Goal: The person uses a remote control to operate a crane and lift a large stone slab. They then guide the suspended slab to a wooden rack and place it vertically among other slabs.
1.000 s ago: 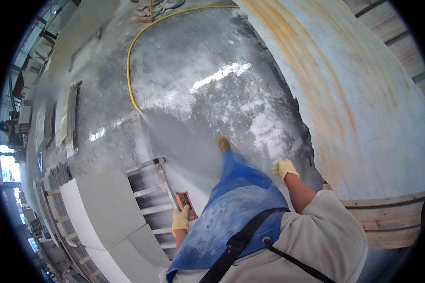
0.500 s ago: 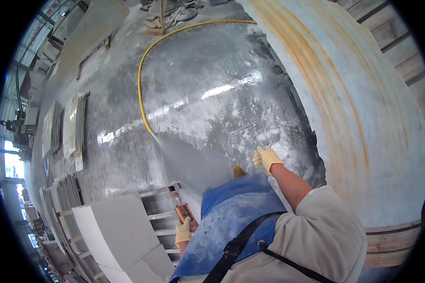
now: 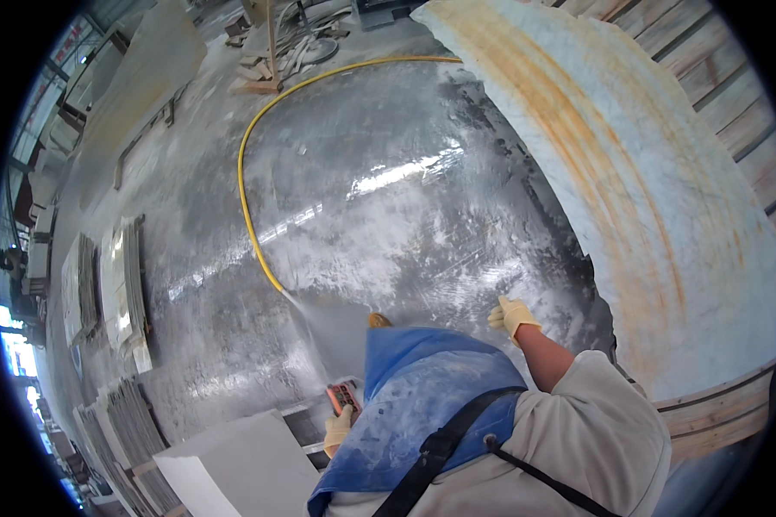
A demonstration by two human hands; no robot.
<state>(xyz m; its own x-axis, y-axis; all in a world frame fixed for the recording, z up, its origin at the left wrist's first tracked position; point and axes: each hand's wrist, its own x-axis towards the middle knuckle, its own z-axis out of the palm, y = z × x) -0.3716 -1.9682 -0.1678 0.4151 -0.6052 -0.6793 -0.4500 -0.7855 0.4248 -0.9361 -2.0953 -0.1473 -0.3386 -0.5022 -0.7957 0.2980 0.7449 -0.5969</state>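
Observation:
In my left hand (image 3: 338,430), which wears a cream glove, is an orange remote control (image 3: 343,397) with rows of buttons. It is held low beside my blue apron (image 3: 444,388). My right hand (image 3: 513,316), gloved in the same cream colour, hangs over the wet floor (image 3: 388,250) with loosely bent fingers, somewhat apart, and nothing visible in it. The nearest thing on that side is a large pale stone slab (image 3: 595,198) with orange veins, apart from the hand. A brown shoe tip (image 3: 378,320) shows past the apron.
Water sprays from the end of a yellow hose (image 3: 243,172) curving over the floor ahead. A white block (image 3: 241,465) stands at lower left, beside stacked thin slabs (image 3: 134,431). More slabs (image 3: 125,284) lie further left. Stone scraps (image 3: 297,52) lie at the far end.
The view has moved forward and turned slightly. The white block has slid lower in the picture, and the brown shoe shows further left. The remote control stays in my left hand.

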